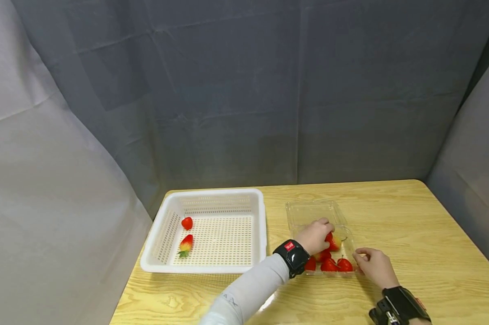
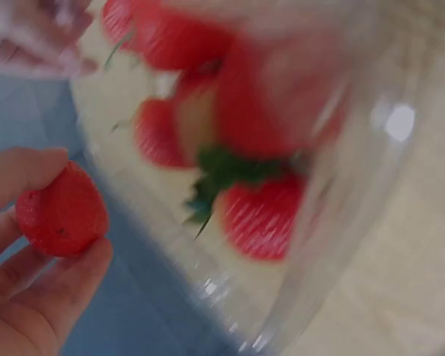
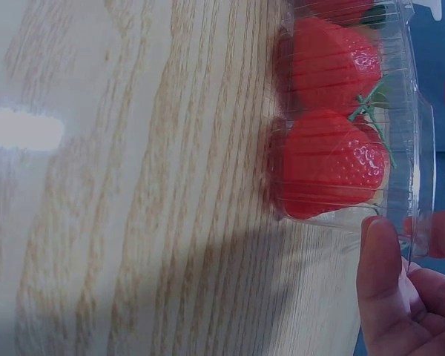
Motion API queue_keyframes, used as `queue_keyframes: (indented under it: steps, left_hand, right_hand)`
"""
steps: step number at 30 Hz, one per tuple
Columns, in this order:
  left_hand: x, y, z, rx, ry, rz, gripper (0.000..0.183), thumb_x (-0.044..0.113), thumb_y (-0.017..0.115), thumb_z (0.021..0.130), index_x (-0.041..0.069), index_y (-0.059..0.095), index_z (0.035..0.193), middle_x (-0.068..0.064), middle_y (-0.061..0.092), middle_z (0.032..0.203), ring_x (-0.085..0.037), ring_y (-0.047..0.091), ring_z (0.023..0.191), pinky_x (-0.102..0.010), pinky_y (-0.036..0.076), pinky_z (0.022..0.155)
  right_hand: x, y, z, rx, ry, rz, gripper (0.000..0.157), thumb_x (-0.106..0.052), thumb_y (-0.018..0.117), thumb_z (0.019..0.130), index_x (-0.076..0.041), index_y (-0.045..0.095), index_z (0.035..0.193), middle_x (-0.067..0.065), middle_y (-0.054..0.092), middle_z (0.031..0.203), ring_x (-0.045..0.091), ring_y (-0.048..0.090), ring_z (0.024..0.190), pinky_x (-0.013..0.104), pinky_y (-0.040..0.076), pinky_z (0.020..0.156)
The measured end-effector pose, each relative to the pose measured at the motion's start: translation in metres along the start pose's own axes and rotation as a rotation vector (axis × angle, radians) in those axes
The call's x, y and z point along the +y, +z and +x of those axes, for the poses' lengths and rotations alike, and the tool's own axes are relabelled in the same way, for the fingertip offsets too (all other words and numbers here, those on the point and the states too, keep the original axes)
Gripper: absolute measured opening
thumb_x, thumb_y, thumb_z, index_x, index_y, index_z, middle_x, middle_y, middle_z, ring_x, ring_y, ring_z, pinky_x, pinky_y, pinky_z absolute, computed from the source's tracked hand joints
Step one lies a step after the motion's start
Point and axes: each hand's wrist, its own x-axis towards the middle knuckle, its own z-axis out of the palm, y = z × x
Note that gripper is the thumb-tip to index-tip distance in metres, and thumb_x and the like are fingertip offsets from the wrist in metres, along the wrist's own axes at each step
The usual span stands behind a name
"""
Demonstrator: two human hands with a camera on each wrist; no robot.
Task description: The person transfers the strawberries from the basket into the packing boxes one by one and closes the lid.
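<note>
On the left of the wooden table (image 1: pixel 390 216) sits a white basket (image 1: pixel 264 225), its longer sides running left to right before me. Toward its left end lie a red cherry-like fruit (image 1: pixel 186 223), its thin stem toward the far side, and, nearer me, a strawberry (image 1: pixel 186 243); that one's long axis runs roughly near to far, red end pointing away from me, green leaves toward me.

Next comes my left hand (image 1: pixel 314 238), reaching over the left part of the clear container. Its thumb and fingers pinch a red fruit (image 2: pixel 62 211), held apart from the other fruits. The red fruit's outline is nearly round at the left wrist, so I can't tell its long axis or which way its tip points.

The clear container (image 3: pixel 423 148) stands right of the basket, its lid (image 1: pixel 311 211) opened back, away from me. Inside, several red fruits (image 1: pixel 329 265) are bunched, some with thin stems; one red-and-yellow fruit (image 1: pixel 335 244) has its stem pointing right.

Furthest right, my right hand (image 1: pixel 375 267) pinches the container's right edge between thumb and fingers. Beside that grip, two big red fruits line the transparent wall, a green stem (image 3: pixel 367 104) between them.
</note>
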Motion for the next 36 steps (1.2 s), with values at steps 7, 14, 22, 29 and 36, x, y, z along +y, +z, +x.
queue_keyframes:
  steps: [7, 14, 22, 29, 36]
  left_hand:
    - [0.011, 0.035, -0.001, 0.005, 0.053, 0.041, 0.033, 0.026, 0.074, 0.075, 0.018, 0.064, 0.106, 0.009, 0.052, 0.095, 0.001, 0.052, 0.08, -0.007, 0.04, 0.07]
    - [0.017, 0.053, -0.002, -0.007, 0.049, 0.073, 0.025, 0.028, 0.073, 0.077, 0.022, 0.065, 0.099, 0.011, 0.052, 0.088, 0.001, 0.053, 0.078, -0.007, 0.04, 0.068]
    - [0.025, 0.051, -0.005, -0.063, 0.068, 0.134, 0.033, 0.03, 0.067, 0.082, 0.023, 0.062, 0.114, 0.011, 0.055, 0.101, -0.001, 0.054, 0.09, -0.008, 0.041, 0.077]
    - [0.023, 0.052, -0.004, -0.105, 0.041, 0.071, 0.043, 0.029, 0.065, 0.083, 0.024, 0.055, 0.126, 0.011, 0.054, 0.115, 0.0, 0.052, 0.101, -0.009, 0.039, 0.084]
    - [-0.002, 0.017, -0.006, -0.053, 0.0, -0.147, 0.054, 0.021, 0.063, 0.083, 0.017, 0.046, 0.135, 0.003, 0.048, 0.131, -0.005, 0.045, 0.118, -0.013, 0.035, 0.094]
  right_hand:
    - [0.001, 0.0, 0.002, -0.006, 0.004, 0.002, 0.036, -0.014, 0.053, 0.089, 0.016, 0.056, 0.109, 0.004, 0.058, 0.059, 0.017, 0.057, 0.052, 0.028, 0.039, 0.049]
    - [-0.001, 0.0, 0.001, -0.004, -0.005, 0.013, 0.035, -0.013, 0.053, 0.089, 0.016, 0.055, 0.109, 0.004, 0.058, 0.059, 0.017, 0.057, 0.052, 0.027, 0.039, 0.049]
    - [-0.001, 0.001, 0.0, 0.012, -0.004, 0.005, 0.036, -0.014, 0.054, 0.088, 0.016, 0.056, 0.108, 0.004, 0.058, 0.059, 0.017, 0.055, 0.051, 0.027, 0.037, 0.047]
    - [0.0, 0.0, 0.0, 0.0, -0.002, 0.001, 0.037, -0.014, 0.052, 0.089, 0.016, 0.055, 0.11, 0.004, 0.058, 0.059, 0.018, 0.055, 0.051, 0.027, 0.037, 0.049]
    - [0.0, -0.001, 0.0, 0.005, -0.009, -0.003, 0.036, -0.014, 0.052, 0.089, 0.016, 0.055, 0.109, 0.004, 0.058, 0.059, 0.016, 0.054, 0.05, 0.027, 0.037, 0.048]
